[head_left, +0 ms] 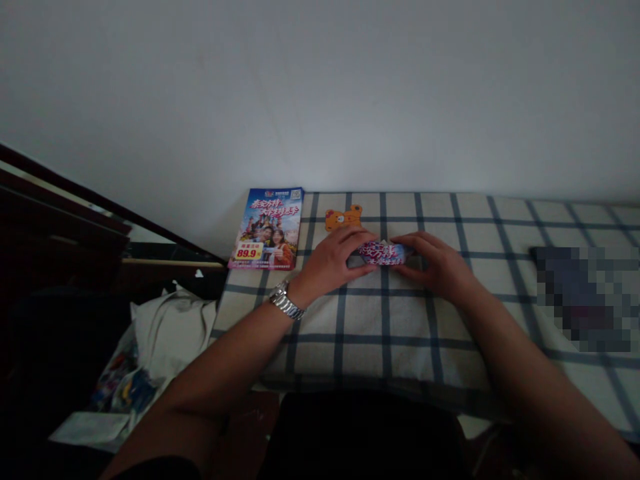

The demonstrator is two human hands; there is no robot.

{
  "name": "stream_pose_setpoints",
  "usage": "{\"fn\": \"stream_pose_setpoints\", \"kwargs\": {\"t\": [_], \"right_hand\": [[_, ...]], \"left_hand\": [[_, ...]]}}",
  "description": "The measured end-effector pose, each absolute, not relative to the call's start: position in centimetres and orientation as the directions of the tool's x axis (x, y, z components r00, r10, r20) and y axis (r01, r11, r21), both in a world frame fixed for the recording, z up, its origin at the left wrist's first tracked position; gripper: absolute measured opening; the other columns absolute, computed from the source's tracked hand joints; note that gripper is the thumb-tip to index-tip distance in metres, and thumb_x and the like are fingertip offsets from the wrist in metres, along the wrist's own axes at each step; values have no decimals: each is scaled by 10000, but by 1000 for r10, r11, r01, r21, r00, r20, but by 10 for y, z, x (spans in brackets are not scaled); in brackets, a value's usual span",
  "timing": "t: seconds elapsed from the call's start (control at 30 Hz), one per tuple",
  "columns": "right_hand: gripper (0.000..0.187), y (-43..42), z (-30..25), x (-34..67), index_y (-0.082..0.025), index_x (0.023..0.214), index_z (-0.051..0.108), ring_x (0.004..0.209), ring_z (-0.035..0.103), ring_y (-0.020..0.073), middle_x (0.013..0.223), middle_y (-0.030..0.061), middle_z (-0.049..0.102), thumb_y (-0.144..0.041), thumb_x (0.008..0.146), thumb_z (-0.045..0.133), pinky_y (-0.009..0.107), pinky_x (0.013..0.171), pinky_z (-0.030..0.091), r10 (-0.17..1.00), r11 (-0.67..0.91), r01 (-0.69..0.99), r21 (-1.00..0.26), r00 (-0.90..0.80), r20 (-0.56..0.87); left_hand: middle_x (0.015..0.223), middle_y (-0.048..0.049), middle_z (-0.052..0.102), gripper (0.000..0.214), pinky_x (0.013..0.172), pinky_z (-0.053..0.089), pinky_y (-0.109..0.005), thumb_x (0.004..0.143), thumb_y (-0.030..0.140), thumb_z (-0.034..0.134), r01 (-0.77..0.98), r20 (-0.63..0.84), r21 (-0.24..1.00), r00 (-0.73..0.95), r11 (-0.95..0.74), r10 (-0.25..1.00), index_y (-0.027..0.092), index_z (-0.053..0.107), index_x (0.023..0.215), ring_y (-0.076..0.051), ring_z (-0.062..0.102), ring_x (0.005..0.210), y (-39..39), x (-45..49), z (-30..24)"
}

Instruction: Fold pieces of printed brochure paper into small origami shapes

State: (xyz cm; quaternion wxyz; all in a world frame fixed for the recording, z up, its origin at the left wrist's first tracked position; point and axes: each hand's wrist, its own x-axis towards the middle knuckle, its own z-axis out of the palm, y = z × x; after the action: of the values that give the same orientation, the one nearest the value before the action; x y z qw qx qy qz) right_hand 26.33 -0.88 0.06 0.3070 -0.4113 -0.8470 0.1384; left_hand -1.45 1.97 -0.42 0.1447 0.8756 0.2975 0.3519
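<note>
We see the left hand (333, 261) and right hand (436, 265) pinching a folded leaflet (383, 253) between them. It rests on a checked cloth (380, 320).

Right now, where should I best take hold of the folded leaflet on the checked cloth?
Take the folded leaflet by its short ends, one from each side. It lies as a narrow strip running left to right on the checked cloth; the left hand and right hand pinch there.

Small folded pink-blue leaflet (384, 253), flat
</note>
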Motion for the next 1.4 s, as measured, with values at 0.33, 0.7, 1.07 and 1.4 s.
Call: {"fn": "stream_pose_setpoints", "kwargs": {"t": [0.33,0.7,1.07,1.4], "right_hand": [[396,-11,3,263,-284,1376,632,1058,744,275,1217,96,738,-342,993,714,438,920,645,809,588,621,-518,-466,359],[393,-12,3,263,-292,1374,661,1054,759,283,1216,90,755,-358,989,710,450,934,644,815,580,638,-507,-455,360],[388,-14,2,259,-283,1362,655,1103,754,295,1230,102,763,-348,986,726,473,944,643,790,613,642,-461,-478,385],[328,-14,3,259,-278,1317,666,1048,761,291,1172,98,777,-371,1005,706,462,908,647,788,616,649,-447,-490,373]], "left_hand": [[1281,-72,697,442,1062,590,-464,993,428,750,474,501,446,571,-759,651,268,607,1379,-244,676,1223,19,-14,-11],[1265,-61,717,419,1065,580,-418,987,429,752,488,475,456,574,-745,667,266,648,1360,-223,683,1205,18,-15,-12],[1265,-61,717,404,1054,584,-410,1007,427,723,455,491,435,603,-777,628,263,651,1369,-216,689,1175,15,-13,-7],[1237,-47,724,378,1039,590,-404,1009,404,728,464,476,445,602,-766,641,276,658,1358,-210,697,1158,14,-12,-6]]}}
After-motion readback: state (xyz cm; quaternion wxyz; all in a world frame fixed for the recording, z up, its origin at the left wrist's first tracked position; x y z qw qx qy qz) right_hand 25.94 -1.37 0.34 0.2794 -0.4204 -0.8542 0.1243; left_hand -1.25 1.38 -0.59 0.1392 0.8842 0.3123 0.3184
